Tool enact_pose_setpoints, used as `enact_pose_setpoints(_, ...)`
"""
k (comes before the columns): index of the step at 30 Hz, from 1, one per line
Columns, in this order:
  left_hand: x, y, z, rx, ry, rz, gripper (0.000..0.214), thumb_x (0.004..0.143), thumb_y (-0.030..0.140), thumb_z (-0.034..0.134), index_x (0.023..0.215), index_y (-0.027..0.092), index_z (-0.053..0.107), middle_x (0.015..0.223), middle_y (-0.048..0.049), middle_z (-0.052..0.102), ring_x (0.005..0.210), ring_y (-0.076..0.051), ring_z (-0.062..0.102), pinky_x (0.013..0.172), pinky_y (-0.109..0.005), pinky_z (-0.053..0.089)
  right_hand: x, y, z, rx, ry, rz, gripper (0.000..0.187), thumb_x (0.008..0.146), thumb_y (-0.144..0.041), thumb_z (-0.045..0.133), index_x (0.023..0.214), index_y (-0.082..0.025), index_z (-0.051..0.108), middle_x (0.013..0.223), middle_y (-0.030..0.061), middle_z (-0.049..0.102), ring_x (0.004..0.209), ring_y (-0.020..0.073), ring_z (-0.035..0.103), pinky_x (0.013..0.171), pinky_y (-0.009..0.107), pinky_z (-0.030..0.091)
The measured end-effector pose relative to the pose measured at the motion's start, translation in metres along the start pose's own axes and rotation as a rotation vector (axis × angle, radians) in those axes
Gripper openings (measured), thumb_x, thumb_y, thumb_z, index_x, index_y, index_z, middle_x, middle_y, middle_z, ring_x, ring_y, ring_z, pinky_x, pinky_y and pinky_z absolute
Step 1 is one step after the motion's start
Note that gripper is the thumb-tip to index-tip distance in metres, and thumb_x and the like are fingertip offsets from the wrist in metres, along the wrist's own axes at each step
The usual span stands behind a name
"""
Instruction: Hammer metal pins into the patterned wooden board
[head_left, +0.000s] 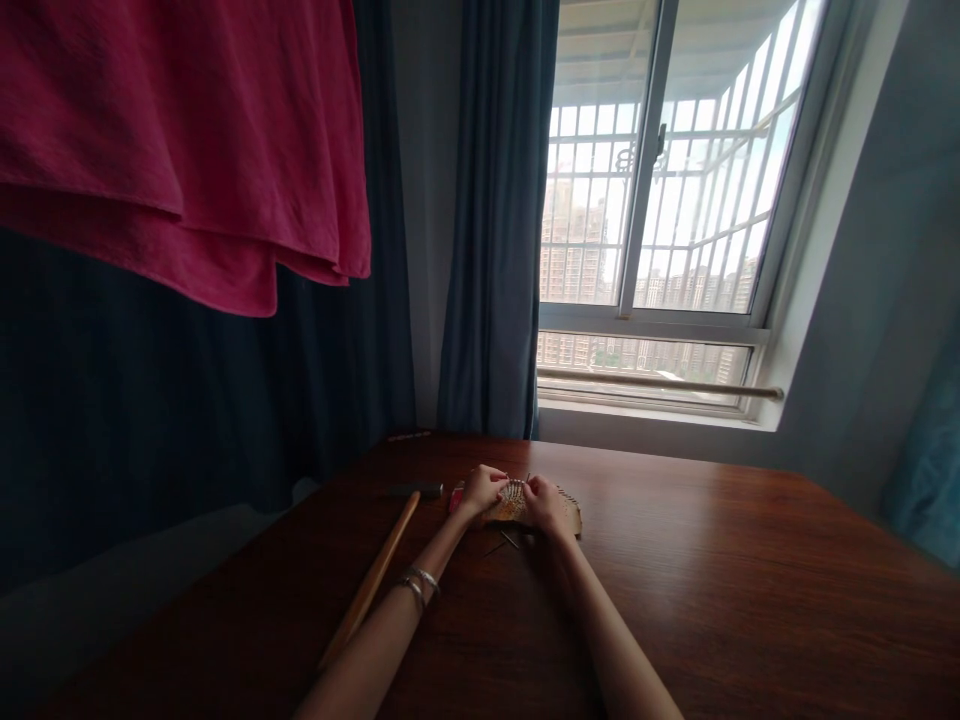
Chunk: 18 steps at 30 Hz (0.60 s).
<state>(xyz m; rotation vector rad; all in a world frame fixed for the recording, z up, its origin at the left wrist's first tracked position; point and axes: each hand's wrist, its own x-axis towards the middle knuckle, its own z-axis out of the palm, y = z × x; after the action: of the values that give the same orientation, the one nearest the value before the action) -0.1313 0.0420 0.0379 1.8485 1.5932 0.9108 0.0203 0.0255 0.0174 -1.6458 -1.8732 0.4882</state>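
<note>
On the table lies a small tan piece (512, 508) with a row of dark and pale marks along its curved far edge. Pale lines fan out across its middle, perhaps thread or thin sticks; they are too small to tell. My left hand (484, 489) is over its left part with the fingertips pinched together. Over its right part, my right hand (545, 503) pinches too, close to the fan of lines. What the fingertips hold is hidden. A few thin dark sticks or nails (507, 541) lie just in front of the piece.
A hammer (379, 555) with a wooden handle lies to the left, partly behind my left forearm. The brown wooden table (712, 570) reaches to a dark curtain (491, 220) and a barred window (637, 200). A red cloth (225, 140) hangs at upper left.
</note>
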Motion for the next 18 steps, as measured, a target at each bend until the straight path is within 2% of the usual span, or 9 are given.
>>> enact_pose_setpoints(3,0.000,0.009,-0.021,0.012,-0.152,-0.104,0.025,0.070,0.025,0.058,0.087,0.010,0.066,0.078,-0.0078,0.068,0.060,-0.013,0.062,0.046,-0.017,0.043,0.003,-0.003,-0.019,0.024,-0.190,-0.025,0.029,0.084,-0.034,0.050,0.108,-0.017,0.053,0.111,0.0057,0.055,0.092,0.0187,0.055,0.078,0.038,0.048)
enact_pose_setpoints(4,-0.001,0.013,-0.029,0.046,-0.258,-0.123,0.024,0.067,0.025,0.061,0.086,0.011,0.066,0.076,-0.0071,0.068,0.059,-0.013,0.062,0.046,-0.018,0.043,0.004,-0.004,-0.025,0.025,-0.271,-0.029,0.030,0.084,-0.034,0.050,0.108,-0.017,0.053,0.110,0.0055,0.055,0.092,0.0191,0.056,0.077,0.038,0.048)
enact_pose_setpoints(7,-0.007,0.020,-0.047,0.226,-0.682,-0.211,0.021,0.056,0.024,0.069,0.073,0.013,0.068,0.069,-0.0067,0.068,0.054,-0.016,0.061,0.044,-0.021,0.043,0.004,-0.008,-0.039,0.003,-0.531,-0.015,0.031,0.083,-0.033,0.052,0.109,-0.016,0.052,0.108,0.0057,0.056,0.090,0.0184,0.057,0.075,0.038,0.049)
enact_pose_setpoints(9,-0.011,0.021,-0.049,0.319,-0.846,-0.273,0.017,0.047,0.021,0.073,0.061,0.012,0.067,0.061,-0.0085,0.067,0.051,-0.019,0.059,0.041,-0.023,0.041,0.000,-0.012,-0.040,-0.026,-0.676,0.010,0.030,0.083,-0.033,0.052,0.108,-0.016,0.053,0.107,0.0057,0.056,0.089,0.0177,0.057,0.074,0.037,0.049)
enact_pose_setpoints(12,-0.014,0.020,-0.040,0.403,-0.935,-0.312,0.014,0.043,0.020,0.073,0.051,0.012,0.065,0.056,-0.0102,0.065,0.049,-0.020,0.058,0.039,-0.023,0.039,-0.008,-0.021,-0.034,-0.066,-0.795,0.037,0.029,0.083,-0.033,0.051,0.106,-0.016,0.054,0.106,0.0054,0.057,0.088,0.0174,0.057,0.074,0.037,0.049)
enact_pose_setpoints(18,-0.011,0.012,-0.028,0.444,-0.943,-0.284,0.022,0.038,0.026,0.076,0.050,0.012,0.064,0.056,-0.0109,0.065,0.045,-0.019,0.056,0.038,-0.024,0.039,-0.018,-0.030,-0.025,-0.069,-0.835,0.050,0.025,0.084,-0.032,0.050,0.105,-0.018,0.054,0.104,0.0051,0.057,0.085,0.0154,0.057,0.072,0.034,0.050)
